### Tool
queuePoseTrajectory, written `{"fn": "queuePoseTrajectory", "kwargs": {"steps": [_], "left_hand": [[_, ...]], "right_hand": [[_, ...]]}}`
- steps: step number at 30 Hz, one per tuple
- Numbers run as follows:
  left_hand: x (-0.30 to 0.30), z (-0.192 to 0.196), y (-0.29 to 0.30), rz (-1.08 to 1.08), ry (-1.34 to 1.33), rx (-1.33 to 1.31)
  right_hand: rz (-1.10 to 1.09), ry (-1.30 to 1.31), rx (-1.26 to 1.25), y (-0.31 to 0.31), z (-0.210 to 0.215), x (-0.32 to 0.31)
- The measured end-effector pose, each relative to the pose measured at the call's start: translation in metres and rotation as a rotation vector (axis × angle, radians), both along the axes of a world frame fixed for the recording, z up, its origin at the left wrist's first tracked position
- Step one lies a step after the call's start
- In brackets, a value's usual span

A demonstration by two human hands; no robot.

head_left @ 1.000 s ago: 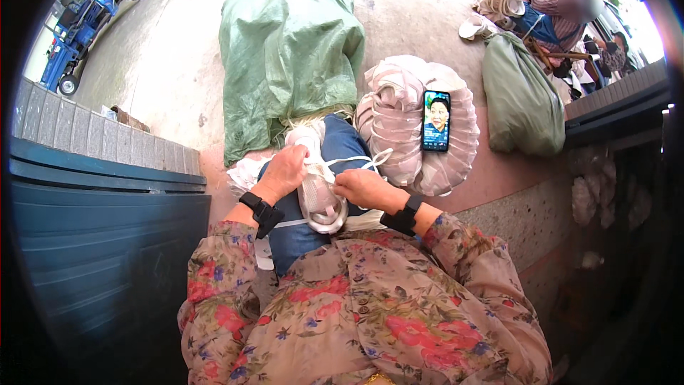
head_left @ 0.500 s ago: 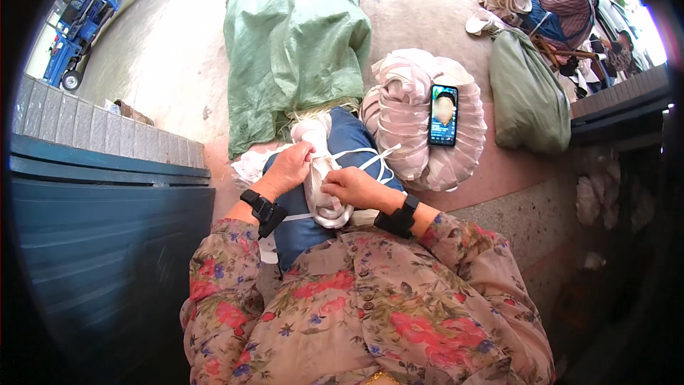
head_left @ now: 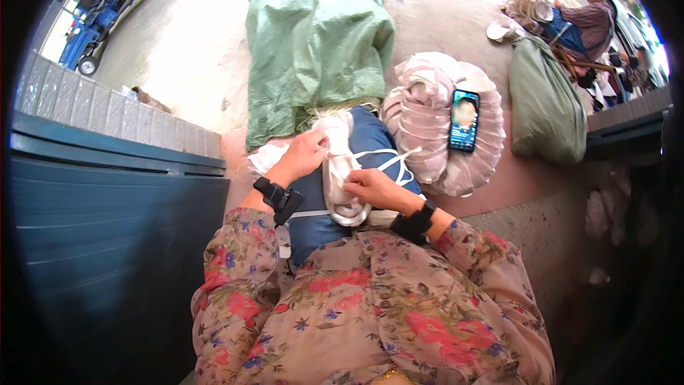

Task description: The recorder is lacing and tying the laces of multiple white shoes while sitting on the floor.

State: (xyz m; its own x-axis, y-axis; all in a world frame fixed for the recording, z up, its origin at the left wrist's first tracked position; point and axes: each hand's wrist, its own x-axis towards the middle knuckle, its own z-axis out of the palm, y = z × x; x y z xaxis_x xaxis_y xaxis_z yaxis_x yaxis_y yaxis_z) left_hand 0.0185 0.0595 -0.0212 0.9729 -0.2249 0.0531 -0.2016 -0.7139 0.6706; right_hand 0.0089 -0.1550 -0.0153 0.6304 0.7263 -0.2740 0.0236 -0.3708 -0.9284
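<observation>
Across my lap, over blue cloth (head_left: 310, 232), lies a pale fabric piece shaped like a shoe upper (head_left: 340, 171), its rounded open end towards me. My left hand (head_left: 306, 153) is closed at its left edge, fingertips pinched together; what they grip is too small to make out. On the right side my right hand (head_left: 370, 189) pinches the edge of the piece's opening between thumb and fingers. White straps (head_left: 381, 157) trail over the cloth to the right, and another white band runs under my left wrist.
A coiled bundle of pale fabric pieces (head_left: 406, 125) lies to the right, a lit phone (head_left: 464, 121) on top. Ahead is a green woven sack (head_left: 317, 50); another sack (head_left: 545, 103) stands near a seated person (head_left: 595, 21). A blue metal panel (head_left: 114, 242) borders my left.
The whole view has shifted, so everything sits a little further right in the picture. Both hands keep nearly the same places on the pale piece.
</observation>
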Motion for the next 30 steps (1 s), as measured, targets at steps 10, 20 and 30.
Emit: {"fn": "queuePoseTrajectory", "kwargs": {"steps": [10, 20, 30], "left_hand": [[-0.014, -0.007, 0.007, 0.194, 0.665, -0.61], [-0.014, 0.001, 0.009, 0.165, 0.699, -0.668], [-0.019, -0.018, -0.018, 0.212, -0.075, -0.063]], "right_hand": [[0.073, 0.079, -0.016, -0.009, 0.008, -0.005], [0.099, 0.004, -0.018, -0.013, 0.002, -0.006], [0.046, 0.165, 0.009, -0.011, 0.01, -0.005]]}}
